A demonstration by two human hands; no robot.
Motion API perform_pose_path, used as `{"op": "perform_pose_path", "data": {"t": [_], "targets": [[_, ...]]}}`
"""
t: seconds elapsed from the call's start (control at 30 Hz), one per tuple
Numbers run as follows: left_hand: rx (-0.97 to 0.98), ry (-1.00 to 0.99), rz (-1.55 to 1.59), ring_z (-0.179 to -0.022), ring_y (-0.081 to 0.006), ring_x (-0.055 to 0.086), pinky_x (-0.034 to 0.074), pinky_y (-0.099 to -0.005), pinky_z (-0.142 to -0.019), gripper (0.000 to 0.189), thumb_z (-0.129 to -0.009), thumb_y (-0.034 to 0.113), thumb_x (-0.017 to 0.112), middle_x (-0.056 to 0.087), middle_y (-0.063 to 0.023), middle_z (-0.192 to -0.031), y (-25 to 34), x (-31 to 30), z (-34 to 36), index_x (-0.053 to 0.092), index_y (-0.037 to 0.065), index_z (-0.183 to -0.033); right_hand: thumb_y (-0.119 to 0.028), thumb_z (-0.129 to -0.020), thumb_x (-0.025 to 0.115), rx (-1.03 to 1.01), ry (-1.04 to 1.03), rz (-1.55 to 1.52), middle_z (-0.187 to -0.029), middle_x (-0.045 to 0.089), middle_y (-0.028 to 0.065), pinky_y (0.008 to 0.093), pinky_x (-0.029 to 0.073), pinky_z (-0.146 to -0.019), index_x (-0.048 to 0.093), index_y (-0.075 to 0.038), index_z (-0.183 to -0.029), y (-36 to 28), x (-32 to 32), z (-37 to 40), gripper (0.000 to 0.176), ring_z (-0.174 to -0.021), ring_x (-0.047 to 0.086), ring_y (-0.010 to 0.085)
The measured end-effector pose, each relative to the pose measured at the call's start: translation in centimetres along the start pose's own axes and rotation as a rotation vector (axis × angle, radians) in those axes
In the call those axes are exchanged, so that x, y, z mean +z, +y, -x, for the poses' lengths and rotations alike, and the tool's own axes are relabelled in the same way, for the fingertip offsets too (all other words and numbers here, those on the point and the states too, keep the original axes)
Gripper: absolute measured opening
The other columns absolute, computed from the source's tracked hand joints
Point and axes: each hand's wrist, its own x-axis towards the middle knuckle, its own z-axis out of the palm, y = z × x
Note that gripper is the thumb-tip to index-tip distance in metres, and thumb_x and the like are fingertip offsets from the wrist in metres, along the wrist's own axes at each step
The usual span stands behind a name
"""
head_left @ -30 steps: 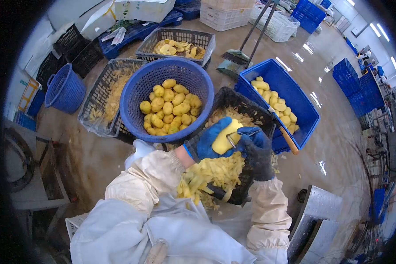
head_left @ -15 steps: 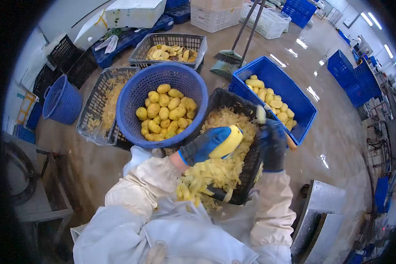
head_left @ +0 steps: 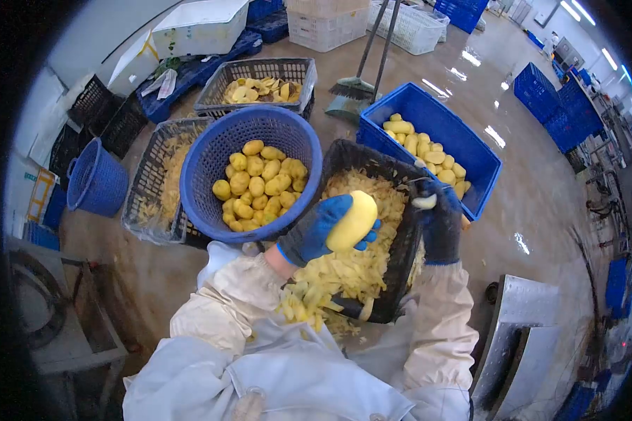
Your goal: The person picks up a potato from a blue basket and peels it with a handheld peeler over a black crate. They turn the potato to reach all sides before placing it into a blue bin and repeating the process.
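My left hand [head_left: 321, 228], in a blue and black glove, grips a peeled yellow potato [head_left: 353, 222] above a black crate [head_left: 400, 270] heaped with peelings [head_left: 361, 263]. On the right, my right hand [head_left: 439, 221] in a dark glove is closed round a tool with a handle [head_left: 466, 222]; a pale piece [head_left: 424, 203] shows at its fingers. The tool's working end is too small to make out. A round blue basket [head_left: 198, 184] holds several yellowish potatoes [head_left: 256, 184] to the left. Behind my right hand, a blue crate [head_left: 488, 184] contains peeled potatoes [head_left: 428, 151].
Black crates with peelings [head_left: 163, 189] and potato pieces [head_left: 260, 90] stand beside and behind the round basket. A broom and dustpan [head_left: 347, 105] stand behind. A smaller blue basket [head_left: 98, 179] is at far left, a metal stand [head_left: 519, 316] at lower right.
My left hand has turned the potato more upright and shifted slightly left. My right hand, blurred before, now shows more clearly, slightly lower. The surroundings have shifted a little left and up in view.
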Motion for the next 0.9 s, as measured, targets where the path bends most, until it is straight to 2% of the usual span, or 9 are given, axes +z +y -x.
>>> {"op": "perform_pose_path", "data": {"t": [0.13, 0.2, 0.27, 0.4, 0.47, 0.53, 0.7, 0.87, 0.9], "targets": [[-0.251, -0.037, 0.313, -0.082, -0.0256, 0.062, 0.052, -0.0336, -0.064, 0.054, -0.092, 0.05, 0.043, 0.061, -0.0166, -0.1, -0.3, -1.4, -0.2, 0.052, 0.001, -0.114, -0.02, -0.089, 0.054, 0.548, -0.141, -0.059, -0.07, 0.059, 0.0026, 0.0228, 0.043, -0.046, 0.061, -0.005, -0.09, -3.2, 2.5, 3.3, 0.017, -0.053, 0.055, 0.01], [-0.212, 0.079, 0.24, -0.08, -0.0252, 0.062, 0.051, -0.0336, -0.062, 0.055, -0.092, 0.05, 0.041, 0.062, -0.016, -0.097, -1.4, -1.0, -0.1, 0.052, 0.001, -0.114, -0.018, -0.089, 0.054, -0.015, -0.111, 0.296, -0.066, 0.056, 0.0003, 0.0215, 0.04, -0.044, 0.061, -0.007, -0.088, 0.1, 1.4, 2.9, 0.013, -0.05, 0.05, 0.0088], [-0.334, -0.232, 0.32, -0.08, -0.0253, 0.061, 0.051, -0.0342, -0.062, 0.055, -0.092, 0.049, 0.041, 0.062, -0.0151, -0.098, -1.3, -2.5, 0.0, 0.052, 0.0, -0.114, -0.017, -0.089, 0.053, 0.037, 0.001, 0.274, -0.065, 0.053, -0.0012, 0.0218, 0.038, -0.044, 0.06, -0.007, -0.092, 2.2, -0.8, 2.0, 0.012, -0.05, 0.048, 0.0078], [-0.189, 0.135, 0.351, -0.081, -0.0245, 0.062, 0.052, -0.0314, -0.063, 0.055, -0.092, 0.047, 0.045, 0.061, -0.0138, -0.103, -0.6, -0.4, -0.5, 0.05, 0.001, -0.121, -0.013, -0.089, 0.052, 0.067, -0.07, 0.294, -0.072, 0.051, -0.0028, 0.0202, 0.035, -0.046, 0.059, -0.008, -0.095, -1.4, -0.1, 1.8, 0.01, -0.054, 0.046, 0.0061], [-0.087, 0.233, 0.194, -0.08, -0.0237, 0.062, 0.053, -0.0304, -0.064, 0.051, -0.091, 0.045, 0.047, 0.061, -0.0123, -0.102, -0.2, -0.2, -0.6, 0.05, 0.006, -0.123, -0.005, -0.088, 0.051, 0.631, 0.083, -0.525, -0.076, 0.052, -0.0025, 0.0189, 0.036, -0.047, 0.059, -0.007, -0.097, -2.5, 0.7, 2.1, 0.013, -0.056, 0.046, 0.0056], [-0.078, 0.234, 0.286, -0.08, -0.0231, 0.062, 0.053, -0.0309, -0.065, 0.047, -0.092, 0.043, 0.047, 0.061, -0.0114, -0.102, -0.5, -1.1, -0.7, 0.051, 0.007, -0.122, -0.003, -0.087, 0.052, 0.08, -0.098, 0.261, -0.073, 0.052, -0.0014, 0.0193, 0.037, -0.047, 0.059, -0.006, -0.096, -1.3, 1.0, 2.5, 0.012, -0.055, 0.047, 0.0065], [-0.106, -0.067, 0.613, -0.083, -0.0211, 0.062, 0.053, -0.0298, -0.07, 0.035, -0.092, 0.029, 0.052, 0.06, -0.0097, -0.105, -0.8, -3.6, -0.5, 0.052, 0.008, -0.121, -0.016, -0.088, 0.059, 0.752, -0.116, -0.52, -0.071, 0.057, 0.0024, 0.0208, 0.041, -0.046, 0.059, -0.005, -0.093, -2.5, 2.9, 3.6, 0.013, -0.054, 0.053, 0.0096], [0.403, -0.065, -0.747, -0.085, -0.0169, 0.058, 0.05, -0.026, -0.073, 0.037, -0.083, 0.011, 0.065, 0.058, -0.0087, -0.107, -2.4, -2.5, -1.0, 0.054, 0.007, -0.118, -0.022, -0.09, 0.057, 0.726, -0.231, -0.367, -0.065, 0.052, 0.0008, 0.0191, 0.038, -0.044, 0.054, -0.006, -0.088, -2.0, 5.1, 4.3, 0.016, -0.049, 0.047, 0.0078], [0.544, 0.056, -0.749, -0.077, -0.0205, 0.062, 0.054, -0.0356, -0.063, 0.037, -0.092, 0.039, 0.049, 0.062, -0.007, -0.093, -3.8, -2.6, -1.9, 0.055, 0.007, -0.111, -0.023, -0.09, 0.056, 0.74, -0.219, -0.426, -0.066, 0.052, 0.0009, 0.0188, 0.038, -0.044, 0.054, -0.006, -0.089, -1.4, 5.0, 4.4, 0.017, -0.05, 0.047, 0.0076]]}}
